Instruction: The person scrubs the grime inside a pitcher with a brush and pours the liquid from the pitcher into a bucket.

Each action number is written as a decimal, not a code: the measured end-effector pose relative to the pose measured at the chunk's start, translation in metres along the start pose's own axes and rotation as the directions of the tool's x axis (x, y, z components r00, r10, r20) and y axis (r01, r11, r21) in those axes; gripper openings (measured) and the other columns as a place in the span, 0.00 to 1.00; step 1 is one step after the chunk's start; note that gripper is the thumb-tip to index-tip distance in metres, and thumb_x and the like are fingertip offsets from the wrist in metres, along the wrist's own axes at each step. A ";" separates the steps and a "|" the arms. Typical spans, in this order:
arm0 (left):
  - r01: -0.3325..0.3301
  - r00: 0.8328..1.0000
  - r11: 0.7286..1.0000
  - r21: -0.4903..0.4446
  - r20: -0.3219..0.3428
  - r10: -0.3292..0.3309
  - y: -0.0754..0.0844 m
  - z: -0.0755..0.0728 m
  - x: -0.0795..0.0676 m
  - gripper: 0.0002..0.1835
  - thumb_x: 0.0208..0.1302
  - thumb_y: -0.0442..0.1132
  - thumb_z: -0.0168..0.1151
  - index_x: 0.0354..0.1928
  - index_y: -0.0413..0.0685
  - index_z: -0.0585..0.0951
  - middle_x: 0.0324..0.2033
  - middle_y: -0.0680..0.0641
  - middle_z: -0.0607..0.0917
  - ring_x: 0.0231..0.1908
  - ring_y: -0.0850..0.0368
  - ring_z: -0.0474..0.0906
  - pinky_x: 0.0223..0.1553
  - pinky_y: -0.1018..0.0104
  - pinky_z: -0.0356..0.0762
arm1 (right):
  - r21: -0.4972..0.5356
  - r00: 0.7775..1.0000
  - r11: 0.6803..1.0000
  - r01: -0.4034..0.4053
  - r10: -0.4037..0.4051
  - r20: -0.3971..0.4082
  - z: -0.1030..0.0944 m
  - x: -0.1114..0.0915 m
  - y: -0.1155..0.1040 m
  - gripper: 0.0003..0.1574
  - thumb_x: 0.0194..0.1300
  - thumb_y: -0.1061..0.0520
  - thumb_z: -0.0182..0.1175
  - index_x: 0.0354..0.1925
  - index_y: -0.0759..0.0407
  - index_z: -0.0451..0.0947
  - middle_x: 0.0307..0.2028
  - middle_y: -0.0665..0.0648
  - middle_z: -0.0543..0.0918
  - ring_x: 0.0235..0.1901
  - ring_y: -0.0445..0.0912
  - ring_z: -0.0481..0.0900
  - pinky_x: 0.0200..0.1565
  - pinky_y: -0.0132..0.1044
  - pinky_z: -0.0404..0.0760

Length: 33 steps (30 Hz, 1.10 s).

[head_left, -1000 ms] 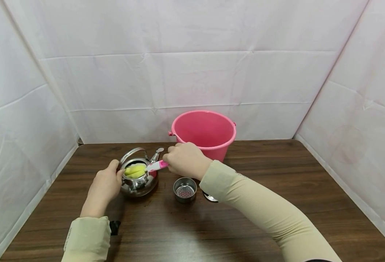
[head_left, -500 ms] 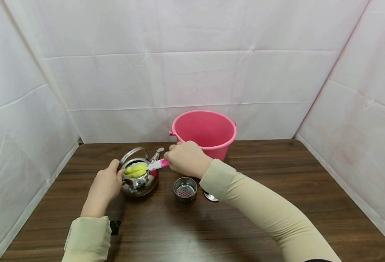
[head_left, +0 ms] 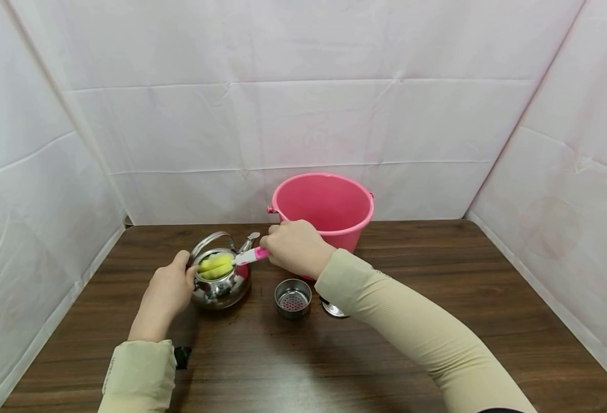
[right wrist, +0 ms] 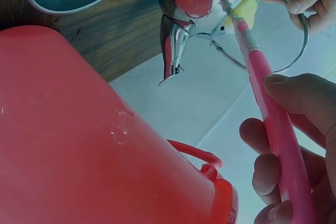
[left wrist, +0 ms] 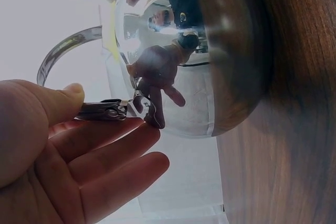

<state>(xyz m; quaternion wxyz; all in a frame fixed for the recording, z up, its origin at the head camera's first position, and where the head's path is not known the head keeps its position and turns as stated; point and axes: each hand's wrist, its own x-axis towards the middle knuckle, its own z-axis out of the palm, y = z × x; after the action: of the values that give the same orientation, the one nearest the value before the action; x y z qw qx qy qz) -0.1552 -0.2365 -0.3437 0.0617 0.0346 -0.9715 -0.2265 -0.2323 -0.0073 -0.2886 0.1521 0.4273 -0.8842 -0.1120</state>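
Kettle left of strainer

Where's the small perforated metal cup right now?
In the head view, the metal cup stands on the table, just right of the kettle, on the near side of the pink bucket.

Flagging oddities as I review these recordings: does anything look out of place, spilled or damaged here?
Nothing stands out: the kettle, pink bucket and strainer cup all stand upright, and no clear spill or damage shows. The metal lid is partly hidden by the right sleeve.
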 end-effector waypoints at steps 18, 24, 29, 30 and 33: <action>-0.017 1.000 1.000 -0.006 -0.004 0.017 -0.002 0.001 0.000 0.08 0.73 0.39 0.45 0.42 0.40 0.65 0.27 0.36 0.78 0.25 0.46 0.72 0.26 0.56 0.67 | -0.035 0.999 0.999 0.011 -0.013 -0.043 0.002 0.004 -0.001 0.09 0.59 0.51 0.60 0.39 0.42 0.84 0.30 0.48 0.82 0.30 0.44 0.78 0.27 0.37 0.79; -0.018 1.000 1.000 -0.002 -0.003 0.018 -0.002 0.001 0.000 0.08 0.73 0.39 0.45 0.42 0.40 0.65 0.27 0.36 0.79 0.25 0.46 0.72 0.26 0.56 0.68 | -0.049 0.998 0.999 0.017 -0.020 -0.062 0.002 0.005 -0.002 0.09 0.60 0.51 0.59 0.38 0.42 0.84 0.30 0.47 0.82 0.30 0.44 0.78 0.27 0.37 0.79; -0.021 1.000 1.000 -0.002 -0.003 0.021 -0.002 0.001 0.000 0.08 0.73 0.39 0.45 0.42 0.40 0.65 0.27 0.36 0.78 0.25 0.46 0.72 0.26 0.56 0.67 | -0.062 0.998 0.998 0.016 -0.020 -0.064 0.000 0.005 -0.005 0.10 0.60 0.51 0.59 0.39 0.43 0.84 0.30 0.47 0.83 0.31 0.44 0.78 0.27 0.36 0.79; -0.021 1.000 1.000 -0.002 -0.002 0.021 -0.002 0.001 0.000 0.08 0.73 0.39 0.45 0.42 0.40 0.65 0.27 0.36 0.79 0.25 0.46 0.72 0.26 0.56 0.67 | -0.063 0.998 0.998 0.017 -0.021 -0.067 -0.001 0.004 -0.005 0.10 0.60 0.51 0.59 0.40 0.43 0.84 0.30 0.47 0.83 0.31 0.43 0.78 0.27 0.36 0.79; -0.021 1.000 1.000 -0.001 -0.006 0.021 -0.002 0.001 0.000 0.08 0.73 0.39 0.45 0.42 0.40 0.65 0.28 0.35 0.79 0.25 0.46 0.72 0.25 0.56 0.68 | -0.063 0.996 0.998 0.021 -0.026 -0.080 -0.003 0.004 -0.007 0.11 0.60 0.52 0.59 0.40 0.43 0.84 0.30 0.47 0.83 0.31 0.43 0.79 0.28 0.36 0.79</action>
<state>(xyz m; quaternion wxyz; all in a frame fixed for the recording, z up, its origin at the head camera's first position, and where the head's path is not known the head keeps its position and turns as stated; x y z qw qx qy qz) -0.1556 -0.2379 -0.3458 0.0668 0.0249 -0.9715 -0.2262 -0.2280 -0.0147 -0.2875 0.1997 0.4369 -0.8682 -0.1240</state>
